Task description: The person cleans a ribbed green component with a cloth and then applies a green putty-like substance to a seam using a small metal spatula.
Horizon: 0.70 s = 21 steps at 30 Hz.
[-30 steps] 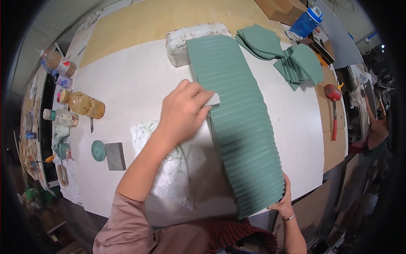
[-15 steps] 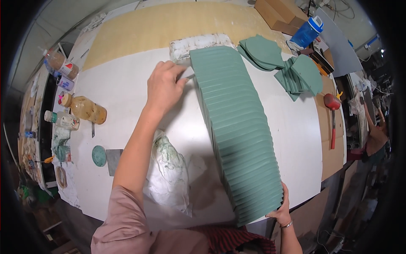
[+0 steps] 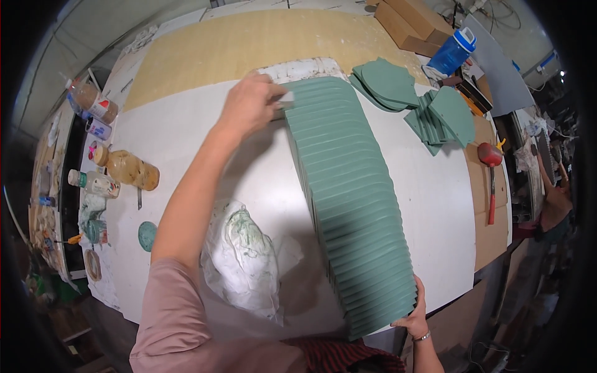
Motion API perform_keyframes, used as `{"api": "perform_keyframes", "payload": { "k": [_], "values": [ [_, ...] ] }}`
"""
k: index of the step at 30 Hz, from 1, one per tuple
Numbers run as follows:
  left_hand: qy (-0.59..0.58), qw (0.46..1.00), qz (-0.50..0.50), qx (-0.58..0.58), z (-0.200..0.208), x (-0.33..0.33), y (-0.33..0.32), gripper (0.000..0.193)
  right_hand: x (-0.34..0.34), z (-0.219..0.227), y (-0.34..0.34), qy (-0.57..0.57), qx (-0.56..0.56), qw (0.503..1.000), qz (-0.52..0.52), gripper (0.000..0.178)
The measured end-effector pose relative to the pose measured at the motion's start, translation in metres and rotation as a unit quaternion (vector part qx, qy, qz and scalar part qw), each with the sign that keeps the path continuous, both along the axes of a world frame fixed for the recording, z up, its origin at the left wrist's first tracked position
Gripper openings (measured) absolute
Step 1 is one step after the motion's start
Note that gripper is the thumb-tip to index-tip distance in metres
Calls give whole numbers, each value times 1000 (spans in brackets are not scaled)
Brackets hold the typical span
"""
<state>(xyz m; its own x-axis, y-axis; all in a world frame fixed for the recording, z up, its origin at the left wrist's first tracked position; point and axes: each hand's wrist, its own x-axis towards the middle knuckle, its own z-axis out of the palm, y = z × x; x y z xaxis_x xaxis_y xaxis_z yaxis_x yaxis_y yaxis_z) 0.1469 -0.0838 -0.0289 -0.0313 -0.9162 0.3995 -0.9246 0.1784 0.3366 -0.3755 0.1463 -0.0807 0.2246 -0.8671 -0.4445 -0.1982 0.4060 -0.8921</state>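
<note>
The long row of green slabs (image 3: 354,205) lies on the counter (image 3: 435,211). At its far left edge, our left hand (image 3: 250,105) pinches a small pale block (image 3: 288,98); our right hand (image 3: 416,314) cups the near end, but its partly hidden fingers do not let us tell how closed they are. The step seems to be edge smoothing, so the next move calls for light, even pressure.

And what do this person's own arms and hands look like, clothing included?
The left hand is ungloved, with nothing visible on its wrist; a dusty pink sleeve ends around the elbow. The right hand is also ungloved, with a thin silvery band at the wrist. Its sleeve can't be made out.
</note>
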Motion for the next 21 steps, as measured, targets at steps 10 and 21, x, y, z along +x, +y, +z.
{"api": "perform_keyframes", "payload": {
  "k": [10, 21],
  "values": [
    [17, 997, -54, -60, -16, -44, -52, 26, -3, -3, -1, 5, 3, 1000, 6, 141],
    [-6, 992, -124, 30, -2, -21, -59, 28, -9, -5, 1, 37, -20, 999, 23, 141]
  ]
}}
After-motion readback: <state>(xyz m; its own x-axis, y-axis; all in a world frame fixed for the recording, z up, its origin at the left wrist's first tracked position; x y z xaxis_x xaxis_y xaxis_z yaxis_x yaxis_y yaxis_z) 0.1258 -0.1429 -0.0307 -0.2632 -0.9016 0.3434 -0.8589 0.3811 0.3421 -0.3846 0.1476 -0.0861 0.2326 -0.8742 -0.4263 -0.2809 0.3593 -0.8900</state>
